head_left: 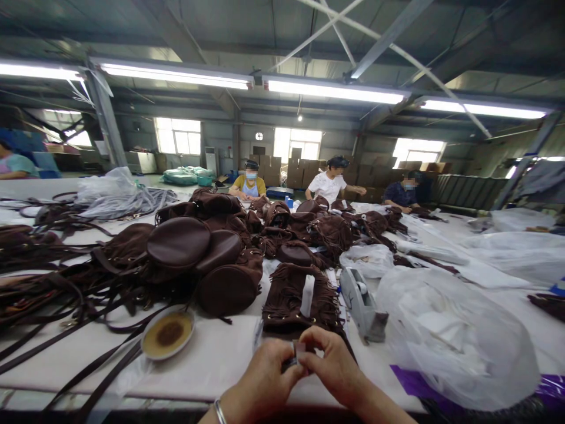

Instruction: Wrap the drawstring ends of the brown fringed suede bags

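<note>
My left hand and my right hand meet at the table's front edge, fingers pinched together. Between their fingertips is a small flat greyish-brown piece, too small and covered to name. Just beyond them lies a dark brown fringed bag with eyelets along its near edge. A narrow white strip rests on the bag's front. To the right of the bag stands a grey tape dispenser.
Brown bags and straps are heaped at left and centre. A white dish of yellowish stuff with a brown middle sits at left. A big clear plastic bag fills the right. Several co-workers, one in a white shirt, are across the table.
</note>
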The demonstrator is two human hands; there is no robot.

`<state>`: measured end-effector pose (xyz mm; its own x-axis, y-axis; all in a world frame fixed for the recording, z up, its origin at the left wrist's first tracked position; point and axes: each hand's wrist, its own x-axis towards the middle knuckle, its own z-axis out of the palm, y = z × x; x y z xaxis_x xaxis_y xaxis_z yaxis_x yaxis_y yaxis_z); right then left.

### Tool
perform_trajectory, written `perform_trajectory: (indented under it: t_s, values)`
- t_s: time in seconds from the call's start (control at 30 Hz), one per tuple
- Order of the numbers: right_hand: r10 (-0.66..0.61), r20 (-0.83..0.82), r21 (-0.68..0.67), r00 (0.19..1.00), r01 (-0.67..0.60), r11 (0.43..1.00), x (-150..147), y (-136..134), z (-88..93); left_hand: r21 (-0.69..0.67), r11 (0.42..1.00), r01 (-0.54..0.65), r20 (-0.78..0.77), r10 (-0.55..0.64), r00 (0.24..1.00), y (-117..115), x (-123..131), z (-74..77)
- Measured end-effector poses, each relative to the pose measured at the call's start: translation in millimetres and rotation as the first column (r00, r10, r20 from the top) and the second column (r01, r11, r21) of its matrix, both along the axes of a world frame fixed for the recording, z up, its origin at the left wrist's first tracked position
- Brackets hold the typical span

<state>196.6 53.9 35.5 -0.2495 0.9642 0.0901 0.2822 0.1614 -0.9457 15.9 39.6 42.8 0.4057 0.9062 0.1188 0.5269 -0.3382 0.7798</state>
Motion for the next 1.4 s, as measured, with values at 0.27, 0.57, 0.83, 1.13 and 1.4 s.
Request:
perform_trajectory:
  t_s: [0.27,0.57,0.83,1.13,1.4]
  values:
    - [0.145,0.435,0.230,0.888,-0.266,0.936,14.7,6.1,29.5,-0.024,1.000,-0.005,-0.134,0.002,0.991,0.1,4.1,-4.5]
    - [-0.182,0.697,0.631,0.694,-0.472,0.616,9.4,-0.2,-0.4,0.026,1.000,-0.012,-0.150,0.015,0.989,1.3,10.3,-11.8]
    - [0.103,0.697,0.436,0.710,-0.534,0.724,25.7,-21.0,11.3,0.027,0.999,-0.045,-0.202,0.049,0.978,2.7,9.0,-21.0]
    - [0.158,0.427,0.227,0.890,-0.274,0.935,24.5,-2.9,17.4,0.008,1.000,0.005,-0.157,-0.004,0.988,-2.9,10.4,-8.2]
    - [0.201,0.526,0.320,0.827,-0.411,0.854,23.2,-1.8,23.0,0.028,0.999,-0.032,-0.228,0.037,0.973,-1.8,8.1,-8.7]
